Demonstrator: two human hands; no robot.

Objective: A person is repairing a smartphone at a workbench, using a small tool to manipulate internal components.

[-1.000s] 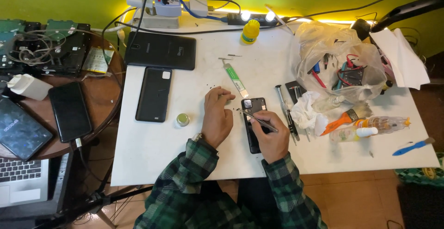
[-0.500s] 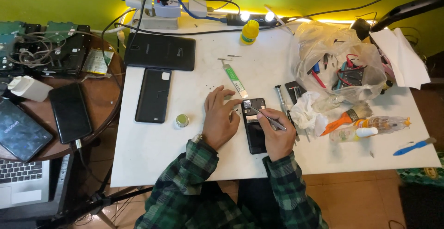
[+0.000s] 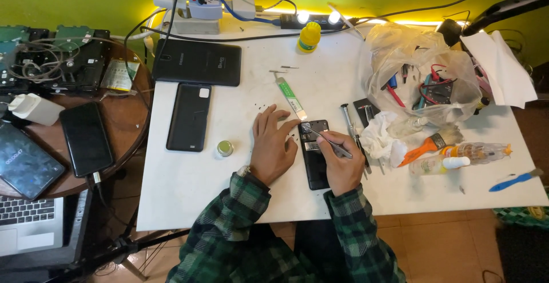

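One opened black phone (image 3: 314, 156) lies back-up, inner parts showing, at the white table's (image 3: 189, 186) front centre. Right hand (image 3: 342, 166) pinches one pair of metal tweezers (image 3: 326, 140), tips at the phone's top end. Left hand (image 3: 273, 144) open, flat, fingers spread, touching the phone's left edge. One round tin (image 3: 224, 148) left; one black back cover (image 3: 189, 116), one tablet (image 3: 197, 62) beyond.
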